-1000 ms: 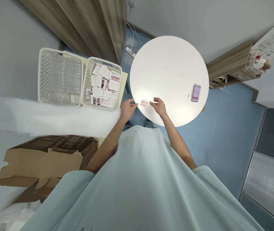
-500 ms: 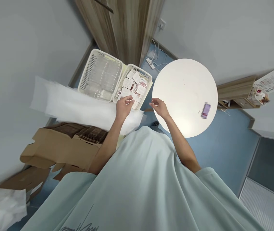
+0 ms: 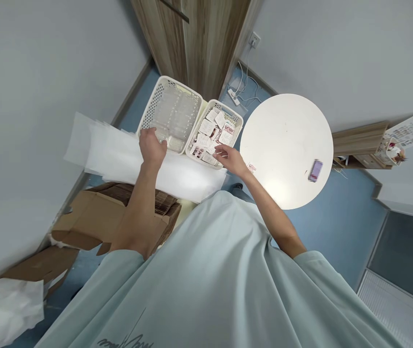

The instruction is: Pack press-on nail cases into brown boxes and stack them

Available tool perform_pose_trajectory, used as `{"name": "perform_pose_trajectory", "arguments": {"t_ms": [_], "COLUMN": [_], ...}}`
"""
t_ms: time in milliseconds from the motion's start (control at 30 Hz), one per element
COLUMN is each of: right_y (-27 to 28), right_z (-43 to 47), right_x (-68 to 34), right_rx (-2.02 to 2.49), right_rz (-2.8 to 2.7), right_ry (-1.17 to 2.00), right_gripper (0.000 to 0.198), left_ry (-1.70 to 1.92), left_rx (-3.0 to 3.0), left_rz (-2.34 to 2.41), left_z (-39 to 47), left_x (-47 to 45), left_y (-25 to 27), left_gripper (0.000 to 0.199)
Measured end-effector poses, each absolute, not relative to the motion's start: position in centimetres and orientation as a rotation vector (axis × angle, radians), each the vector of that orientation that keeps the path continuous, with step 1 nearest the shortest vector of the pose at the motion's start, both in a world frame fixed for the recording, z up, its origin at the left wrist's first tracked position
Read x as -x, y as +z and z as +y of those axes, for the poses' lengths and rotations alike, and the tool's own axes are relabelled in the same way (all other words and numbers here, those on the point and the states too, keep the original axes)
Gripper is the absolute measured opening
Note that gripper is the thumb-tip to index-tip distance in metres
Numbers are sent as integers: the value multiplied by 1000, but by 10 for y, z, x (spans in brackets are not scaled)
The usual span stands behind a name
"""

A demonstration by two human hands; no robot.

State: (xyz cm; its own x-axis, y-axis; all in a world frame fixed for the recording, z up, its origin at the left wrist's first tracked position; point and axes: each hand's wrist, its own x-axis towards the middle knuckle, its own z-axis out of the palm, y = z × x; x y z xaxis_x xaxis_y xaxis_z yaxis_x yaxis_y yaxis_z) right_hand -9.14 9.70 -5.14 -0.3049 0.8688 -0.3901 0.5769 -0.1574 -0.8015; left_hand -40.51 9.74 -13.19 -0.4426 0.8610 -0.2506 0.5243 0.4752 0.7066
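above the frame's centre, white rectangular cards [image 3: 206, 127] lie at mixed angles in a white perforated plastic basket [image 3: 234, 115], under and left of the right hand [image 3: 231, 159], its fingers half-curled (any hold, i cannot tell). the left hand [image 3: 152, 149], fingers parted, seemingly bare, is farther left; a round white table [image 3: 289, 135] stands right.

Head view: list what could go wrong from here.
The packs in the smaller basket overlap loosely, so the right hand might disturb neighbouring ones. The right forearm passes close to the small pack near the edge of the round table and could knock it off.
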Motion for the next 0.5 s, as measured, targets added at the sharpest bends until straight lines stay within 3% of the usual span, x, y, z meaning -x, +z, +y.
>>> {"name": "perform_pose_trajectory", "arguments": {"t_ms": [200,500], "right_y": [-47,-43], "right_z": [88,74], "right_x": [101,90], "right_rx": [1678,1742], "right_rz": [-1809,-1751], "right_ry": [1447,1432], "right_gripper": [28,30], "left_ry": [749,636], "left_rx": [-1157,-1087], "left_rz": [2067,2183], "left_z": [126,136], "left_x": [413,402], "left_y": [-153,-142], "left_gripper": [71,70]}}
